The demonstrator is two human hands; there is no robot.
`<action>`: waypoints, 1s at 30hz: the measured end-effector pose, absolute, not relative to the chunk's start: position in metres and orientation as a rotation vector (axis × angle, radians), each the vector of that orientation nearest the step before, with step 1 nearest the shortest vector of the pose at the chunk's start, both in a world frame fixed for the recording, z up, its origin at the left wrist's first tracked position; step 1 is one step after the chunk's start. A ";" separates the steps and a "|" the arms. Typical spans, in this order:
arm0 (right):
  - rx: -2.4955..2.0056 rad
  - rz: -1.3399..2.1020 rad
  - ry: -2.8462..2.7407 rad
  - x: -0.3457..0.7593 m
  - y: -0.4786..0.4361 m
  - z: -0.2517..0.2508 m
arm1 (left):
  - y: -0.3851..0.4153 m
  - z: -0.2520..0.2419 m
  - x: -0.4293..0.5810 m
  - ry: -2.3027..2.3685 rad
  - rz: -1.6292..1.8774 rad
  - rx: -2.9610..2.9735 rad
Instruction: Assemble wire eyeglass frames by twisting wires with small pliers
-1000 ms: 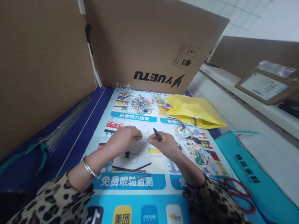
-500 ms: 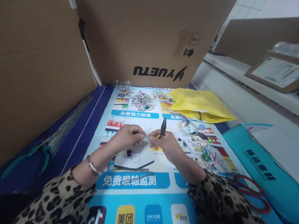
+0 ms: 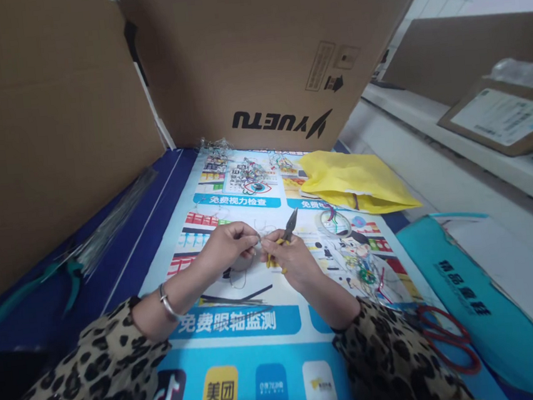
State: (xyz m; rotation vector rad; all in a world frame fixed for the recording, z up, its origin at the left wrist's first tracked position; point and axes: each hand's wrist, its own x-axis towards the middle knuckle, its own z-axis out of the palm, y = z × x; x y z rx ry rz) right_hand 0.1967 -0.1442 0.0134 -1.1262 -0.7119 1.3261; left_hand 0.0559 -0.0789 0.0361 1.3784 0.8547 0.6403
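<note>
My left hand [image 3: 228, 249] is closed in a pinch on a thin wire [image 3: 241, 284], part of which hangs in a loop below the fingers. Beside it, almost fingertip to fingertip, my right hand [image 3: 297, 263] is closed around yellow-handled pliers [image 3: 291, 224]. Their dark jaws point up and to the right, away from the wire. The right thumb and forefinger also meet near the wire, but the exact spot they pinch is too small to make out. Several dark thin strips [image 3: 231, 301] lie on the printed mat [image 3: 243, 347] below the hands.
Tangled wire pieces [image 3: 249, 171] lie at the back, before a cardboard wall [image 3: 253, 56]. To the right are a yellow bag [image 3: 356, 179], a tape roll [image 3: 335, 223], coloured wires [image 3: 367, 275] and red-handled scissors [image 3: 449, 339]. Teal-handled pliers [image 3: 74, 284] and straight wires [image 3: 113, 227] lie left.
The pliers have tilted further to the right in my right hand, and their yellow handles show more. Both hands have drawn slightly closer together. The camera view has shifted a little.
</note>
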 end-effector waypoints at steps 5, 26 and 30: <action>-1.100 1.338 -0.717 0.195 -0.145 0.014 | -0.081 0.037 0.057 0.857 0.657 1.381; -1.113 1.309 -0.692 0.193 -0.146 0.014 | -0.082 0.037 0.057 0.880 0.676 1.530; -1.119 1.258 -0.682 0.192 -0.147 0.013 | -0.081 0.034 0.056 0.859 0.684 1.590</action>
